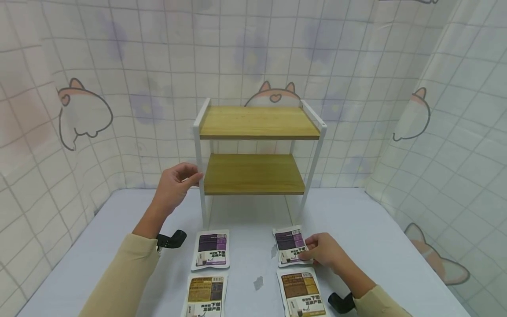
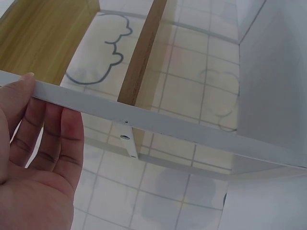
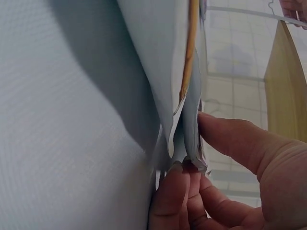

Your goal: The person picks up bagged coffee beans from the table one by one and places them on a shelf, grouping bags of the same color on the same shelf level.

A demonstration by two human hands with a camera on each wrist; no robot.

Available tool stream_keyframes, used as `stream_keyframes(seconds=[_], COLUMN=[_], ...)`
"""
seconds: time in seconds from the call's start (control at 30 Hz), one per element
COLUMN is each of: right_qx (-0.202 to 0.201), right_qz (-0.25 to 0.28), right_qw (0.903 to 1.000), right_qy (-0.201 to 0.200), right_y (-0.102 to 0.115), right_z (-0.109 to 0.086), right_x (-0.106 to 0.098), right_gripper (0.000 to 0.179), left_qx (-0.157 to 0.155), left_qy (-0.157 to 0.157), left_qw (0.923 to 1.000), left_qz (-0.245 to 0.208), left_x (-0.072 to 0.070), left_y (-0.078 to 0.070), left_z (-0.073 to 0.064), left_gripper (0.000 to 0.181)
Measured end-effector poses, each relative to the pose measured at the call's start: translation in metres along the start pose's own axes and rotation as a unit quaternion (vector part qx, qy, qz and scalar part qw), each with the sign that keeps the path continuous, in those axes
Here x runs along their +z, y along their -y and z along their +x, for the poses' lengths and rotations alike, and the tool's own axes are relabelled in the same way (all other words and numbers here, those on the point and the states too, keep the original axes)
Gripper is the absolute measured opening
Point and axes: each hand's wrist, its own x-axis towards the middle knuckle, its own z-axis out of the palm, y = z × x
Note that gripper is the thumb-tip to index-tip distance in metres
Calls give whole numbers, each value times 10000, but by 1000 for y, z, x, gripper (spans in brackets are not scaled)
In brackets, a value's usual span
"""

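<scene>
My left hand [image 1: 176, 187] grips the left front post of a small two-tier shelf [image 1: 253, 122]; the left wrist view shows thumb and fingers [image 2: 72, 132] on either side of the white post [image 2: 163, 124]. At the shelf's right foot, my right hand [image 1: 325, 251] pinches the right edge of a purple-labelled packet [image 1: 291, 244], which lies slightly tilted. In the right wrist view the thumb [image 3: 235, 139] is on one face and the fingertips are behind the packet's edge. Just below it lies a brown-labelled packet [image 1: 302, 293].
Left of centre lie another purple-labelled packet [image 1: 212, 248] and a yellow-brown-labelled packet [image 1: 206, 295]. Both wooden boards of the shelf hold nothing. Grey patches mark the white table [image 1: 245, 264]. A gridded curtain [image 1: 166, 66] hangs around the back and sides.
</scene>
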Motion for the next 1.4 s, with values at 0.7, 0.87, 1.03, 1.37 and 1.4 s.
stream_keyframes(seconds=[0.7,0.87,1.03,1.37,1.4], right_qx=[40,41,41,-31,-51], right_qz=[252,305,343,378,401], right_qw=[9997,9995,9994,9993,9992], right_qy=[9,21,36,13,21], right_y=[-4,-4,-4,-5,-6], right_z=[4,4,4,5,5], right_x=[0,-1,0,-1,-1], right_gripper=[47,49,51,52,52], left_qx=[1,-9,-30,-42,-32], left_qy=[-12,-12,-4,81,86], left_qw=[9999,9999,9999,9998,9998], left_qz=[130,138,134,174,195], left_x=[1,1,0,-1,-1], left_y=[2,2,2,1,1], left_z=[2,2,2,2,2], left_gripper=[34,33,28,28,28])
